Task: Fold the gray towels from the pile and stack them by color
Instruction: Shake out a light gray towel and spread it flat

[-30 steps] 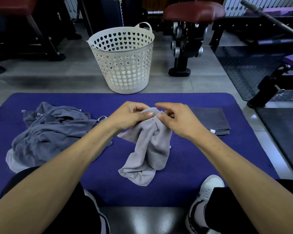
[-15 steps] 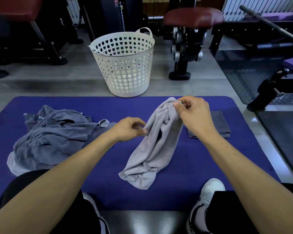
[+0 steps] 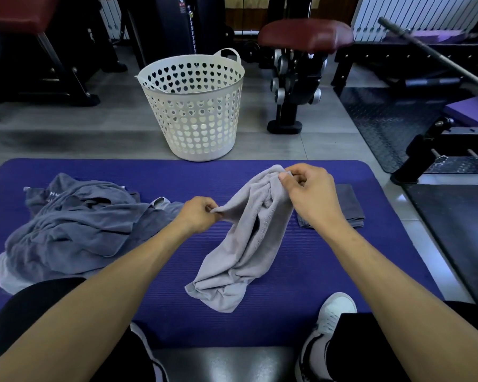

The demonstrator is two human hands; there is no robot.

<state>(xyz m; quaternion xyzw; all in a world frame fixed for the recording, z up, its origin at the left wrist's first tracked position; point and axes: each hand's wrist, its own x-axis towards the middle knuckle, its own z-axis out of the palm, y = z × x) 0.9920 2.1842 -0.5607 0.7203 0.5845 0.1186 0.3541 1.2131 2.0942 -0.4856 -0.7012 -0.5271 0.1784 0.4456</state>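
Observation:
A light gray towel [image 3: 249,244] hangs bunched over the middle of the purple mat [image 3: 315,271], its lower end crumpled on the mat. My right hand [image 3: 312,197] pinches its upper end, lifted above the mat. Lower and to the left, my left hand [image 3: 199,213] pinches another edge of the same towel. A pile of darker gray towels [image 3: 75,230] lies heaped on the mat's left side. A folded dark gray towel [image 3: 348,205] lies flat at the mat's right, partly hidden behind my right hand.
A white perforated laundry basket [image 3: 196,106] stands on the floor just beyond the mat. Gym machines and a red-padded seat [image 3: 304,37] fill the background. Black rubber flooring [image 3: 453,230] lies to the right. My knees and a white shoe [image 3: 334,312] are at the mat's near edge.
My hands, together at the towel's top a second ago, have parted: the right rose up and to the right with the top end, the left dropped lower left, stretching the towel between them.

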